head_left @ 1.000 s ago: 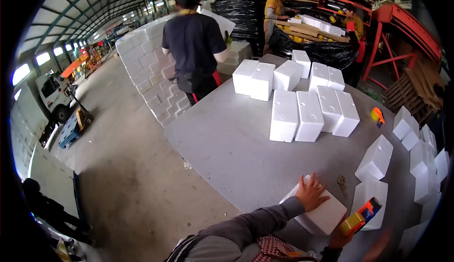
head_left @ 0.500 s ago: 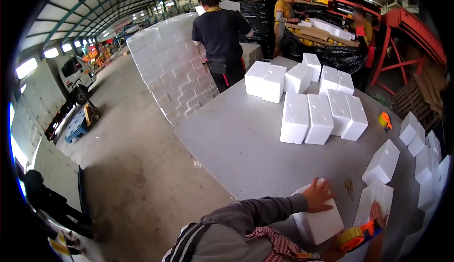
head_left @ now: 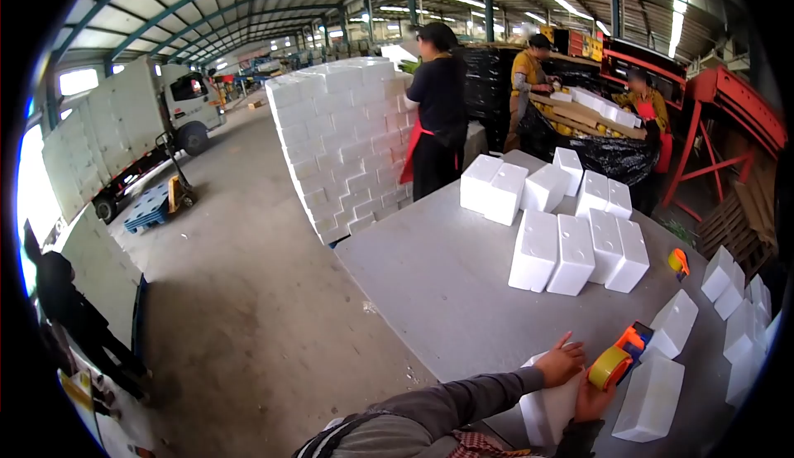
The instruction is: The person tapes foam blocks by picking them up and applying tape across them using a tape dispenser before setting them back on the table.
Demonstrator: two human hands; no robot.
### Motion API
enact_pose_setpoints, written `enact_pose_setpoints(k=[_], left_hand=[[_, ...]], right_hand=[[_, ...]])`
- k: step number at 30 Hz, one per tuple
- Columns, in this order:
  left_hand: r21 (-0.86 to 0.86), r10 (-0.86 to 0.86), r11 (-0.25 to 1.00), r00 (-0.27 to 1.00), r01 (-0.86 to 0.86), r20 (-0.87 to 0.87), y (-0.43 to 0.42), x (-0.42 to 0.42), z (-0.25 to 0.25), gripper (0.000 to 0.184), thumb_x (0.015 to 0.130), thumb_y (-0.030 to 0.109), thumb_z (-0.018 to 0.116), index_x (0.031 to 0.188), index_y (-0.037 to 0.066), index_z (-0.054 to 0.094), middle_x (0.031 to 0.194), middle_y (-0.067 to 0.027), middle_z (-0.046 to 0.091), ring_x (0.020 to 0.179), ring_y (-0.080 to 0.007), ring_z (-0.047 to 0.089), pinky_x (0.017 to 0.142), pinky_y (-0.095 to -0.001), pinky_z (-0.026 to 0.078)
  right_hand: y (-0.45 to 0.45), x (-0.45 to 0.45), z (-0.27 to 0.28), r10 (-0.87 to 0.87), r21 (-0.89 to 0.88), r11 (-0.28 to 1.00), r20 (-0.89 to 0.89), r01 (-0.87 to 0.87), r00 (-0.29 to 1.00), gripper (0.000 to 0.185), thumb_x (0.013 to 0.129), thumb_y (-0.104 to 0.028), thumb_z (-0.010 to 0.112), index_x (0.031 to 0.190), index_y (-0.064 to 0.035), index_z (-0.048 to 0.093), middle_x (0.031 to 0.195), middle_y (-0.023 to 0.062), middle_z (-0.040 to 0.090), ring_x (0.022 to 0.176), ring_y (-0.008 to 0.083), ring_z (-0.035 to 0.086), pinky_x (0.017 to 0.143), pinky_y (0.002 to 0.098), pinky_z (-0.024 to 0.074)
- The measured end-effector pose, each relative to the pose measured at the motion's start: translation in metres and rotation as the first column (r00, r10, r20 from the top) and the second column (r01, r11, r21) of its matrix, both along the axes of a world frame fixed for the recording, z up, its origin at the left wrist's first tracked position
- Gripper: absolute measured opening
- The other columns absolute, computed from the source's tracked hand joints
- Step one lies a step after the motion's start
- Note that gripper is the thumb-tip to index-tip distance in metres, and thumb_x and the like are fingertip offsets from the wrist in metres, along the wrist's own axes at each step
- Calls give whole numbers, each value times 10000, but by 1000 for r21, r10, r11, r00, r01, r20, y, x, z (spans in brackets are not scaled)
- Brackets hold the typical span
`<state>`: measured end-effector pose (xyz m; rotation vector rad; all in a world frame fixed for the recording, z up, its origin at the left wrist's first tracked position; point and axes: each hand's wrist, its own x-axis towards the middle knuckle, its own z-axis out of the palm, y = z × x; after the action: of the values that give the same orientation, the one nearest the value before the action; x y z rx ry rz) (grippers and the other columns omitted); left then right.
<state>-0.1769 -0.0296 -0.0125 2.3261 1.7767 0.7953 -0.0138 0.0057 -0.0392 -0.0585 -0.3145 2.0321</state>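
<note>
A white foam box (head_left: 542, 415) sits close to me at the table's near side, partly covered by my arms. My left hand (head_left: 561, 364) is over its far end, fingers stretched out, with nothing in them. My right hand (head_left: 590, 400) grips an orange and blue tape dispenser (head_left: 635, 340) carrying a yellowish roll of tape (head_left: 610, 368), raised just beside that box. To the right, another foam box (head_left: 650, 398) lies on the table. Behind it is one more foam box (head_left: 674, 323), set at an angle.
On the grey table (head_left: 413, 292) stand several foam boxes (head_left: 533, 249) and a second tape dispenser (head_left: 678, 264). More boxes (head_left: 718, 272) line the right. Beyond are a stacked wall of boxes (head_left: 339, 139), a co-worker (head_left: 438, 119) and a truck (head_left: 124, 131).
My right hand has lifted the tape dispenser and moved it left, off the right-hand box to the one under my left hand. My left fingers are less spread. The head view has shifted.
</note>
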Motion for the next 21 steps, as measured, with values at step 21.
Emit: enact_pose_setpoints(k=[21], left_hand=[[18, 143, 987, 929, -159, 342, -8, 2, -5, 200, 792, 233, 506, 775, 40, 557, 785, -168, 595, 739, -363, 560, 639, -447, 442]], right_hand=[[11, 11, -25, -37, 132, 991, 21, 34, 999, 385, 877, -238, 476, 1218, -60, 466, 1223, 86, 506, 1109, 221, 483, 964, 364, 374]])
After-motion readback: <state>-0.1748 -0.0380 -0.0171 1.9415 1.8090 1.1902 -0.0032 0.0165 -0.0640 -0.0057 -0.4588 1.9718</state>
